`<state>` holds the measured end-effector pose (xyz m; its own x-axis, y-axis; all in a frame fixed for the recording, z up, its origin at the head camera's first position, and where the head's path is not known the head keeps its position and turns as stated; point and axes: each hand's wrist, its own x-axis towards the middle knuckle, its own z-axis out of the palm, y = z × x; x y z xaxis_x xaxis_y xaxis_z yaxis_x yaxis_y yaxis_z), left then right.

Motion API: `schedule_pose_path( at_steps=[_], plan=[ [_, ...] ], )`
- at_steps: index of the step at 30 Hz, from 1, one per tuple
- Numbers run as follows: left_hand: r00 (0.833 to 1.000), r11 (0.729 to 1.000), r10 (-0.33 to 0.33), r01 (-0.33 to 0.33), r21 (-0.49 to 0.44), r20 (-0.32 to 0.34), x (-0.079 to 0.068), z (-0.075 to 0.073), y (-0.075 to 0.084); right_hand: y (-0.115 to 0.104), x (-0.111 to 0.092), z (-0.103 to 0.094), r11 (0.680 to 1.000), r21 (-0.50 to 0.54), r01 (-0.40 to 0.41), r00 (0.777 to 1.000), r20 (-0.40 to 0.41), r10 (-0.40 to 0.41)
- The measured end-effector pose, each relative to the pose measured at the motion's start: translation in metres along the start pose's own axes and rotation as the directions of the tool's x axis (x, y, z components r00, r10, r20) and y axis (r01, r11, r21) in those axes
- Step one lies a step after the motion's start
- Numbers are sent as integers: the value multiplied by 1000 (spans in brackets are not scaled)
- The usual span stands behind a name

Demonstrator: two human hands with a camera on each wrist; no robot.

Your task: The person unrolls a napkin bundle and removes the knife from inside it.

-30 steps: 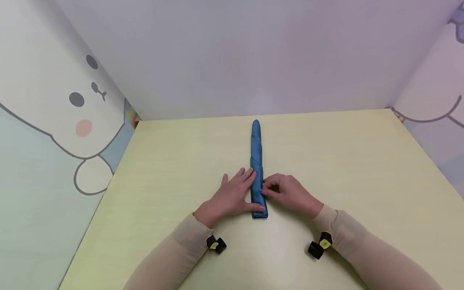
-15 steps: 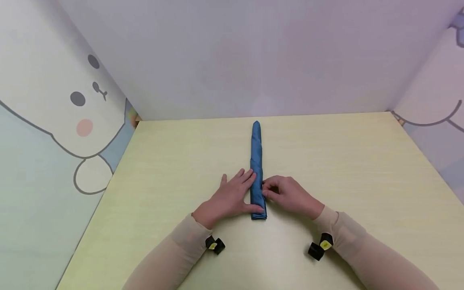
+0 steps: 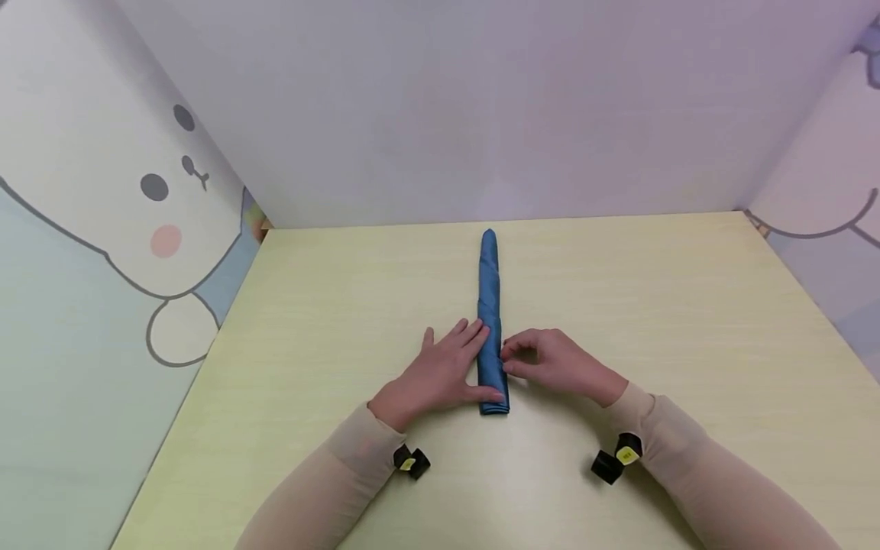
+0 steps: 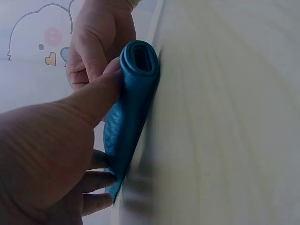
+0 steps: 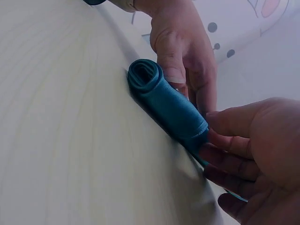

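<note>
You seem to be steadying and neatening a rolled blue cloth [image 3: 489, 286] on the table [image 3: 330, 305]. To do it well, press just firmly enough with your left hand [image 3: 436, 374] that the roll neither slides nor flattens, and work its right side with small, light movements of your right hand [image 3: 560, 367], so the coiled layers at the near end [image 5: 144, 75] don't slip out of line. The cloth lies between your two hands, its narrowing far part running well beyond them towards the table's back edge. Your left hand is spread out, its nearest fingertips touching the roll and its thumb across it close to the near end. Your right fingers curl against its right side; whether they pinch an edge, I cannot tell.
</note>
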<state>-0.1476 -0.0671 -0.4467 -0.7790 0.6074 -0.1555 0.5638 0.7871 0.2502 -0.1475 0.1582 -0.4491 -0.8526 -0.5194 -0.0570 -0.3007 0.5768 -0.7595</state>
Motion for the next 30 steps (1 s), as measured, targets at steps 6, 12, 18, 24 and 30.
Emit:
schedule_pose_path(
  at_steps=[6, 12, 18, 24, 30],
  plan=[
    [997, 998, 57, -56, 28, -47, 1, -2, 1, 2, -1, -1, 999, -36, 37, 999, -17, -38],
    [997, 997, 73, -72, 43, -33, 0, -5, 2, 7, 0, 1, 983, -128, 131, 991, 1, -132],
    [998, 998, 62, -62, 30, -8, -1, -4, 2, 10, -1, 1, 980, -130, 153, 988, 8, -153],
    [999, 998, 52, -52, 21, -4, -1, -4, 3, 10, -1, 1, 982, -119, 147, 989, -2, -148],
    [998, 998, 60, -60, 25, -7, -1, -4, 3, 9, -1, -1, 989, -90, 121, 993, 11, -121]
  ],
)
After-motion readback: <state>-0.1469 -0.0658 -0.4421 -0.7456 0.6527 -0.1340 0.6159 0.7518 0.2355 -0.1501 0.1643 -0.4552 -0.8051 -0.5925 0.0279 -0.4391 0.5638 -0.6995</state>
